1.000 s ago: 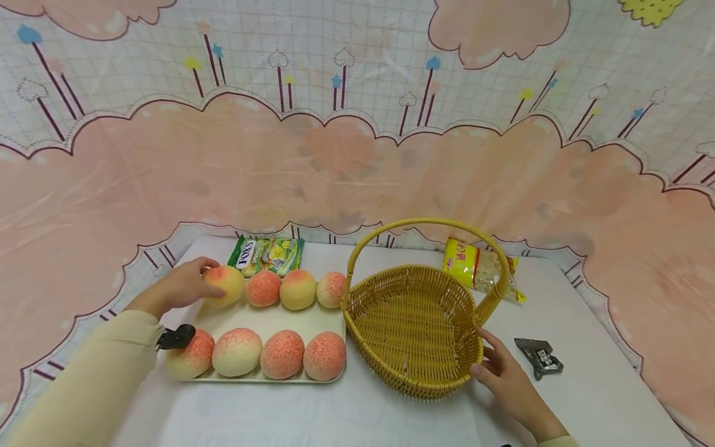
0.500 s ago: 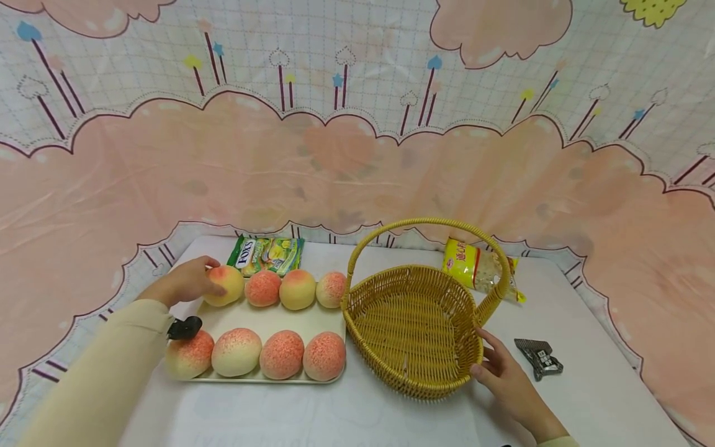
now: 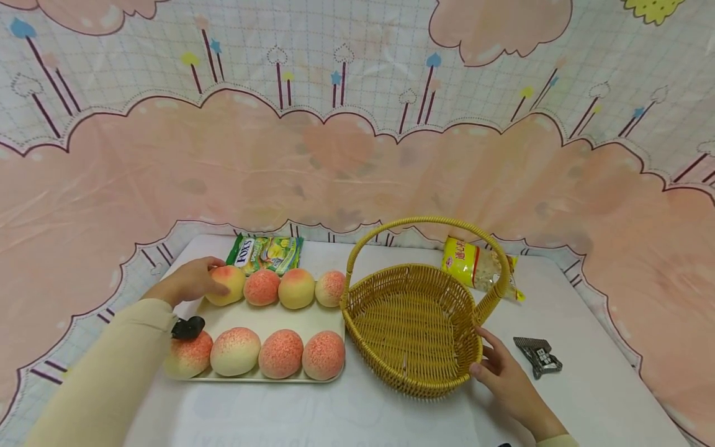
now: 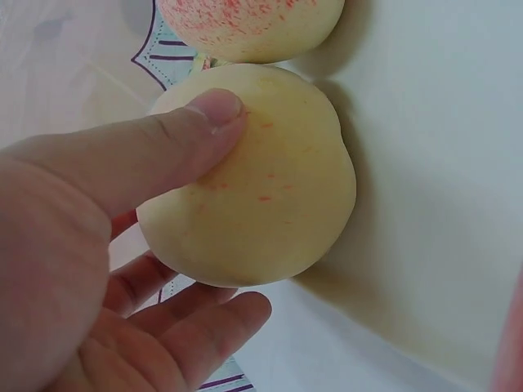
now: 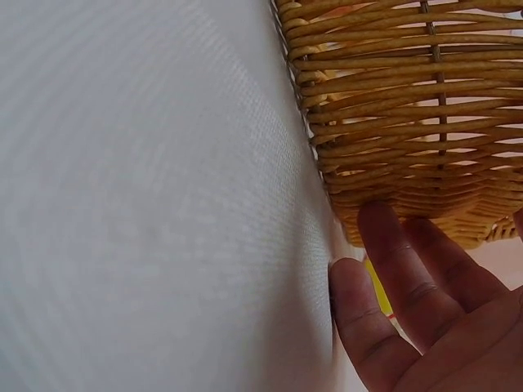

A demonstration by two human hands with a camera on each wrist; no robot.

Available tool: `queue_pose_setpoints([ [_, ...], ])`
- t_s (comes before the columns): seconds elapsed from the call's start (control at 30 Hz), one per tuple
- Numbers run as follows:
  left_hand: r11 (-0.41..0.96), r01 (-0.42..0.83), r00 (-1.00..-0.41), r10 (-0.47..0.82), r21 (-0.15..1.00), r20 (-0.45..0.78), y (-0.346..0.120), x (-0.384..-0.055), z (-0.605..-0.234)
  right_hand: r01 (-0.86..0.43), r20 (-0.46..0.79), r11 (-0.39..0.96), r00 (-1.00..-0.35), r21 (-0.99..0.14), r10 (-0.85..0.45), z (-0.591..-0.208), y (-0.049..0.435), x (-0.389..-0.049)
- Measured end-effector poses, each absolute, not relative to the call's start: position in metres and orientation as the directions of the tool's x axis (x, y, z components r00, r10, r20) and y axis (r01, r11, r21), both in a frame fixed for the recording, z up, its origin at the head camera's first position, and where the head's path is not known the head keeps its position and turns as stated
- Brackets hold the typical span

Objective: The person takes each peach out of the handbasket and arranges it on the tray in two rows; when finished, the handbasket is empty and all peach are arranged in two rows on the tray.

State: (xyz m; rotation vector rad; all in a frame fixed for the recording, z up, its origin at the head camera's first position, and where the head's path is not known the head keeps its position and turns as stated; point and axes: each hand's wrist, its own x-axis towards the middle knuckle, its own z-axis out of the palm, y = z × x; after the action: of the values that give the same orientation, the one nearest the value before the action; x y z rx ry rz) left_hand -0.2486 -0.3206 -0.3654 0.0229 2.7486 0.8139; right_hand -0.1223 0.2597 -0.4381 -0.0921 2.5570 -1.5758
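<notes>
At the back left corner of the white tray (image 3: 251, 316), my left hand (image 3: 190, 279) grips a yellow-and-pink peach (image 3: 230, 287). In the left wrist view the thumb lies across the pale peach (image 4: 270, 180), with fingers around its far side. More peaches stand in two rows on the tray, including a redder one (image 3: 261, 287) beside the held one. My right hand (image 3: 505, 375) holds the right side of a wicker basket (image 3: 413, 329), thumb at the rim. The right wrist view shows fingertips against the basket's woven outer wall (image 5: 392, 122); the little finger is apart from it.
A green candy bag (image 3: 268, 253) lies behind the tray. Behind the basket, a yellow-and-clear food bag (image 3: 477, 264) rests on the table. A small black packet (image 3: 539, 357) lies to the right. The basket's tall handle (image 3: 427, 220) arches over it.
My left forearm and wrist have shifted slightly to the right, with the hand still on the same peach. My right hand and the basket have stayed in place.
</notes>
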Motion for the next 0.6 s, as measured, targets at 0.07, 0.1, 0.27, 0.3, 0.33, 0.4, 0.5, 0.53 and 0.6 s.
queue_pose_setpoints([
  [0.07,0.835,-0.068,-0.961,0.092,0.546,-0.261,-0.3213,-0.248,-0.3661,0.014,-0.081,0.447,-0.988,-0.894,-0.131,-0.4387,0.2599,-0.1222],
  [0.1,0.832,-0.071,-0.96,0.092,0.55,-0.263,-0.322,-0.2479,-0.3668,0.009,-0.078,0.447,-0.988,-0.894,-0.135,-0.4389,0.26,-0.1222],
  [0.27,0.824,-0.068,-0.962,0.096,0.563,-0.256,-0.3243,-0.2475,-0.3697,0.005,-0.074,0.459,-0.989,-0.888,-0.132,-0.4378,0.259,-0.122],
  [0.3,0.822,-0.066,-0.963,0.097,0.566,-0.253,-0.3246,-0.2473,-0.3702,0.002,-0.071,0.461,-0.989,-0.888,-0.131,-0.4375,0.2588,-0.1222],
  [0.33,0.819,-0.056,-0.964,0.104,0.571,-0.244,-0.3246,-0.2471,-0.3703,-0.003,-0.065,0.462,-0.989,-0.887,-0.132,-0.4372,0.2587,-0.1222],
  [0.4,0.815,-0.04,-0.966,0.117,0.579,-0.231,-0.3247,-0.2467,-0.3703,-0.009,-0.061,0.464,-0.989,-0.886,-0.134,-0.4369,0.2588,-0.1222],
  [0.5,0.81,-0.031,-0.966,0.127,0.586,-0.226,-0.3237,-0.2465,-0.3692,-0.003,-0.067,0.473,-0.989,-0.881,-0.132,-0.4356,0.2598,-0.122],
  [0.53,0.81,-0.027,-0.966,0.13,0.586,-0.224,-0.3232,-0.2467,-0.3687,-0.002,-0.069,0.477,-0.989,-0.879,-0.132,-0.4353,0.2605,-0.122],
  [0.6,0.812,-0.032,-0.965,0.126,0.583,-0.229,-0.321,-0.2471,-0.3665,0.005,-0.076,0.486,-0.989,-0.874,-0.126,-0.434,0.2622,-0.1219],
])
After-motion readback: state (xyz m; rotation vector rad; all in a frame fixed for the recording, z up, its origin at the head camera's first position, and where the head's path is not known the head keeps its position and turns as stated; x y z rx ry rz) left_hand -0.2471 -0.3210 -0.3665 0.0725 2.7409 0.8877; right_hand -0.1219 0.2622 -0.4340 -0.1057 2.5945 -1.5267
